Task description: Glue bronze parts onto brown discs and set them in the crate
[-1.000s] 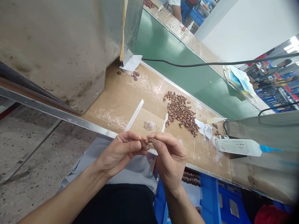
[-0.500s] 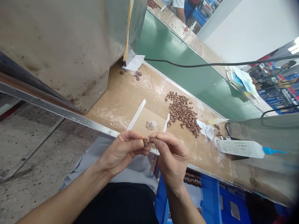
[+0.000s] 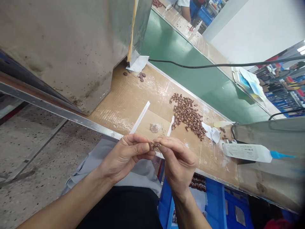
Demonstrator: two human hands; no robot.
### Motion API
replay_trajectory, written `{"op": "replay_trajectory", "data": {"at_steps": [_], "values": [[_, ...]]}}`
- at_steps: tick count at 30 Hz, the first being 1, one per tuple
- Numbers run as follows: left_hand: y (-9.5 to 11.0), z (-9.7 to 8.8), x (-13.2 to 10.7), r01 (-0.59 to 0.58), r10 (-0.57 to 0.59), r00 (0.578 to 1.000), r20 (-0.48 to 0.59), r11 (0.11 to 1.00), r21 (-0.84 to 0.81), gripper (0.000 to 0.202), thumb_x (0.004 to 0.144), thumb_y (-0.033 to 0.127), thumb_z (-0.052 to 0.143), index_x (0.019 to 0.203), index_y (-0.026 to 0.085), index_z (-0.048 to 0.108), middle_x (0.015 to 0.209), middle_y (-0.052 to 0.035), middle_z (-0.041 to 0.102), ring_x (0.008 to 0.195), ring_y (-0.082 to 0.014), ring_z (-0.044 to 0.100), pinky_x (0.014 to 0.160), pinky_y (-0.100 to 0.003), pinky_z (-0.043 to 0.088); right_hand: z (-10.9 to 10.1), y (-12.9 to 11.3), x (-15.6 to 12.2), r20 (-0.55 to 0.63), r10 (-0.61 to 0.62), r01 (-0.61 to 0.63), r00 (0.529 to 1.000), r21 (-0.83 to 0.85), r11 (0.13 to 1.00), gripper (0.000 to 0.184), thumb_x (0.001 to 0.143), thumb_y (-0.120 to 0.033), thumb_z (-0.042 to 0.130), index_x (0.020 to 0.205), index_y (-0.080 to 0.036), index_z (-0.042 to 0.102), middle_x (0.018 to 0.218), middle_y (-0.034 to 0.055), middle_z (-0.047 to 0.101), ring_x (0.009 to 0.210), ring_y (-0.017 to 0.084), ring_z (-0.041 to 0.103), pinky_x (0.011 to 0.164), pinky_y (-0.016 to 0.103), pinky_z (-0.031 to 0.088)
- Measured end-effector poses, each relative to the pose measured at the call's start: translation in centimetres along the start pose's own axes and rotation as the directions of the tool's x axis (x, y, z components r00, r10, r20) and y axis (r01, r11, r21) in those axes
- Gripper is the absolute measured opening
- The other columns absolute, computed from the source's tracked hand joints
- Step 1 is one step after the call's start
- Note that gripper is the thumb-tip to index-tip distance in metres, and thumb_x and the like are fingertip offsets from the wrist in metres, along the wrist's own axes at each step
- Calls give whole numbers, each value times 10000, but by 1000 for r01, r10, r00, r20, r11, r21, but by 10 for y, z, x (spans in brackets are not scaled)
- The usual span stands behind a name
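Observation:
My left hand (image 3: 127,156) pinches a small brown-and-gold piece (image 3: 152,146) between thumb and forefinger, above the bench's front edge. From the other side my right hand (image 3: 178,160) meets it, its thumb and fingertips closed at the piece's right end. What exactly the right fingertips grip is too small to make out. Just beyond the hands, a small clear round dish (image 3: 155,128) rests on the cardboard, with tiny gold bits (image 3: 163,131) beside it. Farther right spreads a pile of similar brown-and-gold pieces (image 3: 187,114).
A metal housing (image 3: 71,47) stands at the left, brown discs (image 3: 142,76) near its corner. To the right lie crumpled white paper (image 3: 213,135) and a white bottle with a blue nozzle (image 3: 247,152). Blue crates (image 3: 215,203) sit below the bench. Across the green belt (image 3: 181,47) is another person's arm (image 3: 186,13).
My right hand has shifted slightly right and its wrist has turned a little. The left hand keeps its pinch on the small piece. The whole view has moved slightly.

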State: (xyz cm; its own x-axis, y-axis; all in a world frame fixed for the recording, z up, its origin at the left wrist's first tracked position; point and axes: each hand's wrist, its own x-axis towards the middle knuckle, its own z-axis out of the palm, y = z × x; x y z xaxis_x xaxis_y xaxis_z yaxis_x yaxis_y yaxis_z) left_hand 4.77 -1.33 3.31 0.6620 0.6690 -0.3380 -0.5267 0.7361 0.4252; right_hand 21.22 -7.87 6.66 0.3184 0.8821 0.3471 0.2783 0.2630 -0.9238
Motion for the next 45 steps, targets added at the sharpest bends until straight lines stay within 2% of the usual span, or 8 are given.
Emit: {"op": "replay_trajectory", "data": {"at_steps": [13,22,25,33,36,38,42,45], "values": [[12,11,-5,-15,20,999,-50,995,98,218,757,296,1095,839,200,917,817,-44,885,738,-150,849,746,-180,701,-2,-2,2,12,-126,127,992,-68,990,314,996,-50,846,1166,-310,895,1121,14,898,1032,228,864,982,393,722],[3,12,-4,-10,22,993,-116,995,101,207,784,296,1080,856,191,917,857,-47,892,744,-142,842,790,-187,701,0,3,1,-20,-239,235,971,-116,965,380,997,-9,810,1205,-320,884,1129,24,895,1017,248,874,967,438,743],[1,14,-3,-9,20,993,-119,995,97,192,801,280,1069,865,189,913,864,-37,887,756,-133,834,806,-190,703,-2,6,-1,-42,-214,207,976,-122,971,352,1001,-30,822,1184,-324,889,1117,20,897,1008,247,874,977,444,740],[-8,18,2,14,11,987,-160,988,156,221,841,320,1041,947,174,914,976,-75,899,868,-167,854,860,-210,702,-11,12,-7,-86,-23,18,996,-61,998,205,1037,-135,822,1119,-308,897,1089,32,894,1048,247,861,1004,432,714],[-12,13,5,20,15,986,-166,979,205,293,890,371,1000,1089,176,910,1165,-117,897,923,-206,869,879,-256,716,-28,21,-6,-128,6,-22,992,-125,992,166,1037,-176,834,1121,-305,894,1103,34,890,1051,241,858,983,415,717],[-13,9,6,-11,64,978,-198,967,255,310,906,390,984,1106,170,897,1243,-128,880,927,-218,869,876,-278,723,-48,34,-4,-185,-16,-29,983,-242,970,136,1044,-218,833,1142,-294,890,1102,42,888,1026,241,858,961,422,719],[-15,0,5,-65,164,949,-269,938,340,316,896,414,989,1035,154,875,1125,-105,876,902,-210,850,896,-293,722,-92,70,0,-191,-161,22,968,-576,817,117,1075,-287,789,1114,-257,895,1044,60,893,984,255,851,949,446,696],[-15,-3,4,-74,188,938,-292,930,361,321,887,428,995,1024,166,872,1046,-81,872,886,-201,841,899,-286,715,-108,89,-2,-153,-158,19,976,-657,754,143,1094,-283,759,1099,-249,898,1051,61,895,1004,251,847,951,422,676]]}}
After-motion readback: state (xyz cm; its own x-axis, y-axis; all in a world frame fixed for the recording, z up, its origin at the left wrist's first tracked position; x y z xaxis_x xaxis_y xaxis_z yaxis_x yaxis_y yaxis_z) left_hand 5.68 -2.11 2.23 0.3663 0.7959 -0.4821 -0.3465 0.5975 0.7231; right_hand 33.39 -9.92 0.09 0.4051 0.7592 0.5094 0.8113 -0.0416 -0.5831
